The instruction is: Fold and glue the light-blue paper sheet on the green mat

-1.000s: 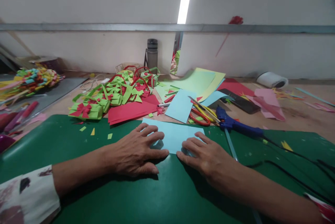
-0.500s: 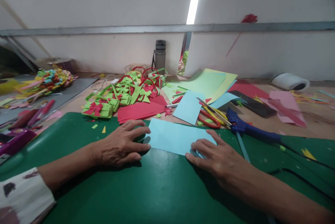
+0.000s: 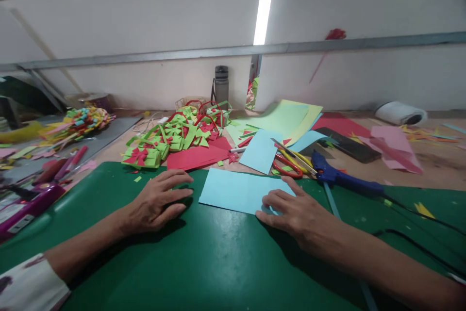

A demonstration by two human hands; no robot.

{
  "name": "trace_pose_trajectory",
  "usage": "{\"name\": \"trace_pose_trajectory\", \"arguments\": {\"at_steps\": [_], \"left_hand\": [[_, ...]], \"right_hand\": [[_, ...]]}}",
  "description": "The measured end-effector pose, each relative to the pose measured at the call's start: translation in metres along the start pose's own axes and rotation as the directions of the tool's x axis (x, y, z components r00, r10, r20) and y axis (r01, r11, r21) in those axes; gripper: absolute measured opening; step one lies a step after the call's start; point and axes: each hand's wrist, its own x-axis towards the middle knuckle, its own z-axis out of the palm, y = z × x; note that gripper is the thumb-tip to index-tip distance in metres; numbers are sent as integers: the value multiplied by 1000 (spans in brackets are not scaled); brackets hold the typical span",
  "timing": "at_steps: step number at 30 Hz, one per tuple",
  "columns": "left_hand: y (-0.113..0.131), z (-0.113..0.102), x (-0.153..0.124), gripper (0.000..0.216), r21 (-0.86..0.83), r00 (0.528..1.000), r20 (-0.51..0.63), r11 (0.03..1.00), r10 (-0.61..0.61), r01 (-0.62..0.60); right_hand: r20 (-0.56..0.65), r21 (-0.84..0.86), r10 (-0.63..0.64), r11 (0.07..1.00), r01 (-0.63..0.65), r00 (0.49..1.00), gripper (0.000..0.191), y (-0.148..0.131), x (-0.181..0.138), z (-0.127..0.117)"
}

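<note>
A folded light blue paper (image 3: 236, 190) lies on the green cutting mat (image 3: 218, 262). My right hand (image 3: 291, 211) rests on the paper's near right corner, fingers spread and pressing it flat. To the left of the paper my left hand (image 3: 156, 202) lies palm down on the mat, fingers stretched out, just clear of the paper's left edge. Neither hand holds anything.
Behind the mat lie a pile of green and red paper bows (image 3: 174, 136), red paper (image 3: 196, 155), another blue sheet (image 3: 260, 151), scissors (image 3: 289, 160), a blue glue gun (image 3: 342, 180) with its cord, a dark bottle (image 3: 221, 84) and a white roll (image 3: 400, 113). Pens and coloured scraps (image 3: 78, 122) sit left.
My left hand has slid leftward off the blue paper onto the mat. The right hand stays on the paper's right corner. The view has tilted up a little.
</note>
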Motion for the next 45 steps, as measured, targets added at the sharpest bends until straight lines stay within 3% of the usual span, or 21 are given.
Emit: {"name": "trace_pose_trajectory", "arguments": {"at_steps": [2,4,6,8,13,20,22,24,26,29,36,41,45], "left_hand": [[15,2,14,43,-44,995,41,995,91,-89],[33,5,31,61,-95,963,225,987,150,-132],[49,9,47,73,-165,911,369,978,183,-129],[58,13,56,77,-202,885,432,975,172,-91],[61,20,54,81,-214,887,444,976,130,-36],[61,21,51,80,-199,893,436,980,111,-24],[61,21,51,79,-202,894,435,979,111,-24],[60,21,50,79,-203,893,437,979,111,-23],[59,23,47,78,-199,894,436,980,105,-18],[60,25,42,79,-172,891,449,985,75,4],[69,22,37,90,-122,867,499,990,3,67],[68,25,34,89,-108,867,499,992,0,62],[65,28,32,87,-107,890,457,993,12,41]], "right_hand": [[5,8,-16,1000,16,1000,35,3,0,-1],[13,24,-36,999,36,999,37,5,1,-4],[34,34,-32,999,31,999,39,7,2,-8],[35,43,45,998,-46,998,36,6,3,-10],[21,163,417,895,-414,909,17,-3,13,-15],[-128,113,551,834,-540,824,10,-16,36,-41],[-22,237,607,775,-585,795,15,-16,41,-46],[202,376,598,683,-626,775,16,-14,46,-42],[345,404,552,643,-651,759,12,-9,49,-32],[466,360,562,585,-727,683,15,0,52,-16],[540,177,611,590,-788,579,37,-6,75,-26],[635,150,573,566,-811,518,35,-6,89,-29],[676,161,552,536,-828,489,31,3,82,-28]]}}
